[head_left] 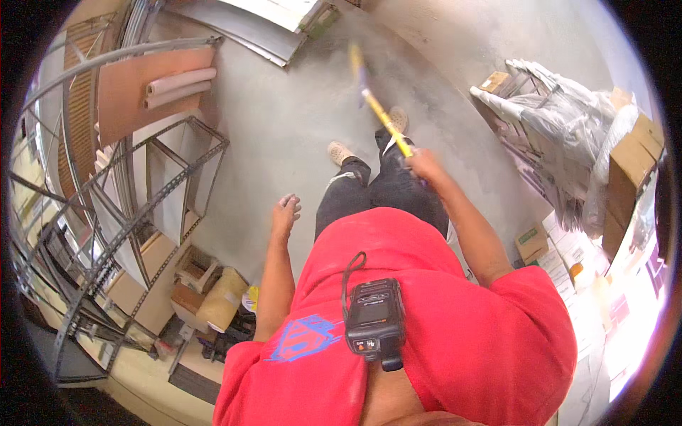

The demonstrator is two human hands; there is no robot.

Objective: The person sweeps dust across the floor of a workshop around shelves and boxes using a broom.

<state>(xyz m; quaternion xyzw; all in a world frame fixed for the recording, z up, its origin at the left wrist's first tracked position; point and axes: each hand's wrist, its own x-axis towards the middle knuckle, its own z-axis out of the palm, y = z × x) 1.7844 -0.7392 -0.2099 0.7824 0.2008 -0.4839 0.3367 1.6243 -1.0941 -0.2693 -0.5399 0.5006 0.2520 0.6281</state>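
My right hand (pixel 425 165) is closed round the yellow handle of a broom (pixel 387 121). The handle slants away from me over the grey floor, past my right shoe. Motion smears its far end, which looks yellow and purple, so the bristles do not show clearly. My left hand (pixel 286 211) hangs free beside my left leg, fingers loosely bent and apart, with nothing in it. Pale dust hazes the floor (pixel 284 121) around the broom's far end.
Metal shelving frames (pixel 153 181) stand at the left, with pink rolls (pixel 181 85) and cardboard boxes nearby. Large flat panels (pixel 249 32) lie at the far side. Plastic-wrapped goods (pixel 561 121) and an open carton (pixel 632 170) stand at the right.
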